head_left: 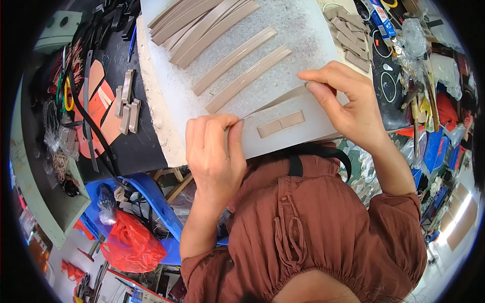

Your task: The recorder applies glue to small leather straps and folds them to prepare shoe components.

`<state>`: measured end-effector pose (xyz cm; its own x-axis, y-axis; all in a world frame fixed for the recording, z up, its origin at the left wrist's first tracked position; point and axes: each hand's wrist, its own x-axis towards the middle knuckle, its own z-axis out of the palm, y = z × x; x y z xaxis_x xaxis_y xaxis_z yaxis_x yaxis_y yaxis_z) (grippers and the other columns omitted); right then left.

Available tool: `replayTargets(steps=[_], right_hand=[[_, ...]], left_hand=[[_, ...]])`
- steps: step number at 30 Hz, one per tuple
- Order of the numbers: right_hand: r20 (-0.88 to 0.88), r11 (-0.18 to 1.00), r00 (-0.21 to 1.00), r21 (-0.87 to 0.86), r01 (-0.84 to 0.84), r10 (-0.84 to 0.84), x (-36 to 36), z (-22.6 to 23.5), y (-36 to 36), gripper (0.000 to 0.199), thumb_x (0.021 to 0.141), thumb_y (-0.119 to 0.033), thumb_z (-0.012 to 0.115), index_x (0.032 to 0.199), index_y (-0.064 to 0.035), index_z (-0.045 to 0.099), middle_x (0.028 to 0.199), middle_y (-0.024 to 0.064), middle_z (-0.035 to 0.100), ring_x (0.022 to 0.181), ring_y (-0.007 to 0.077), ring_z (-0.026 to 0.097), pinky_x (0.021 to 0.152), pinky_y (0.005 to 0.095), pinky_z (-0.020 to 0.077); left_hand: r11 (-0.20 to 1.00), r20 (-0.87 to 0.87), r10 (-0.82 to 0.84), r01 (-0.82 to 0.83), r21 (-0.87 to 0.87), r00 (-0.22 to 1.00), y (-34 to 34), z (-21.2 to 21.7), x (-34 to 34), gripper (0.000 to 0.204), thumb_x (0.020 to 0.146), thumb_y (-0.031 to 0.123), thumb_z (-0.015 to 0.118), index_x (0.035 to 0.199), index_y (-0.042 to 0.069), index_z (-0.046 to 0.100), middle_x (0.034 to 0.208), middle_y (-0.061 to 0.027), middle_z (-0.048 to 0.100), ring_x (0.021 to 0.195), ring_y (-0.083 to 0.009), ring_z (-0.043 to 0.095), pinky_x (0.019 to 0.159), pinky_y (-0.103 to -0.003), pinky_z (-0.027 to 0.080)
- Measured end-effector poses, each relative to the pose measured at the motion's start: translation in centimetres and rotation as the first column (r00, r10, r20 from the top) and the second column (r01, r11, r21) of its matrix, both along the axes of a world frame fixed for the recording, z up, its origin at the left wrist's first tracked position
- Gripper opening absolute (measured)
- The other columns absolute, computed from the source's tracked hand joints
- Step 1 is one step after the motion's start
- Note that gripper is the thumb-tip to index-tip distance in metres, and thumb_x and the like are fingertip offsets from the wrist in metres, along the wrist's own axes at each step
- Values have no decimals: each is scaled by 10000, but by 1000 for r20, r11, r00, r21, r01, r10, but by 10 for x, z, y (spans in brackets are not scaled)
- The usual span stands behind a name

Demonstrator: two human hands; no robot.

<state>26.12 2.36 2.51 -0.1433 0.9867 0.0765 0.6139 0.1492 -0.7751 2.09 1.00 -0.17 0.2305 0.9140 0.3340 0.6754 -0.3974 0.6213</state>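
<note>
Fingers of my left hand point(214, 151) and right hand point(348, 103) pinch a long tan strip point(275, 103) taut above the white foam board point(303, 30), beside two short tan pieces point(280, 123).

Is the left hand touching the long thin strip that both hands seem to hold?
Touching. In the head view the left hand pinches one end of the thin strip between thumb and fingers, with no gap visible.

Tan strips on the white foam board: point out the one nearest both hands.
It is the short tan strip lying alone near the board's lower edge, between the left hand and right hand. The others are long and lie farther up the white foam board.
</note>
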Motion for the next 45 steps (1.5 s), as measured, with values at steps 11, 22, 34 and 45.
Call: replayTargets(steps=[11,22,34,45], right_hand=[[162,896,985,424,-128,64,-13,-24,-7,321,722,41,731,1038,-11,722,829,78,634,712,227,616,613,307,531],[210,889,958,374,-266,198,-4,-27,-9,516,671,57,680,1181,-12,717,965,100,626,786,235,604,656,309,540],[332,847,910,382,-369,247,-6,-30,-9,523,679,-45,675,1193,49,677,1006,110,639,806,239,594,700,329,517],[447,849,855,314,-425,263,-11,-16,-5,431,697,-83,701,1105,55,694,988,55,619,834,204,576,674,323,454]], left_hand=[[995,138,-89,82,54,986,16,-4,25,250,745,-72,792,975,11,737,816,-80,643,695,-199,607,638,-300,496],[974,37,-205,200,108,978,14,-8,13,457,605,-67,687,1041,37,776,984,-121,669,830,-269,635,707,-349,524],[968,-5,-224,223,116,975,16,-9,13,407,641,-23,686,1039,10,764,990,-102,671,847,-256,633,718,-349,528],[925,-231,-347,372,76,909,16,1,7,465,655,-24,702,1117,-78,698,1144,-143,628,953,-269,609,763,-373,536]])
